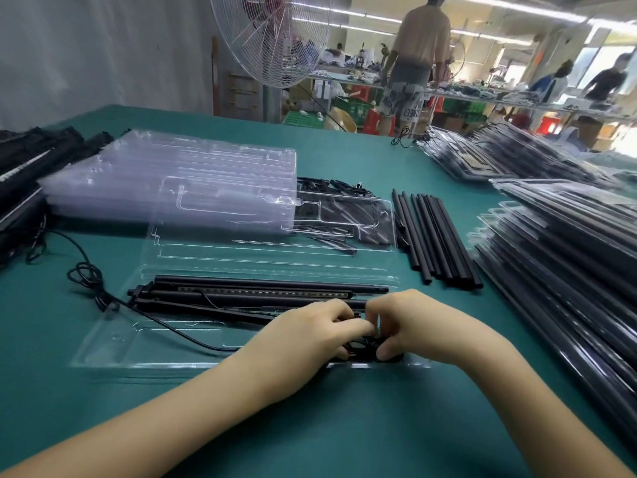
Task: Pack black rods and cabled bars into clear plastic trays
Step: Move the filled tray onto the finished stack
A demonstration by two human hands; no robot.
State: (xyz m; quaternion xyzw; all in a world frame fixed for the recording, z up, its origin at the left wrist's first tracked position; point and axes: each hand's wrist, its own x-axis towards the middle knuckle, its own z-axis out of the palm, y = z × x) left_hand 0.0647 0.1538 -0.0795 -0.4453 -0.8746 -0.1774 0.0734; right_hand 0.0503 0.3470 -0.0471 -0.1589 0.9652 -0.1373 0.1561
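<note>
An open clear plastic tray (113,343) lies on the green table in front of me. Black rods (262,282) and a bar with a row of small lights (262,292) lie in its long slots. A black cable (165,326) runs from the bars' left end across the tray to a coiled bundle (362,348) at the tray's near right. My left hand (310,331) and my right hand (417,326) both pinch that bundle, fingers curled round it. A loose row of black rods (436,236) lies to the right of the tray.
A stack of empty clear trays (172,181) stands behind the open one, with loose black parts (331,188) beside it. Filled trays (568,243) are piled at the right. Black cabled bars (31,160) lie at far left. A fan (272,36) and people stand beyond the table.
</note>
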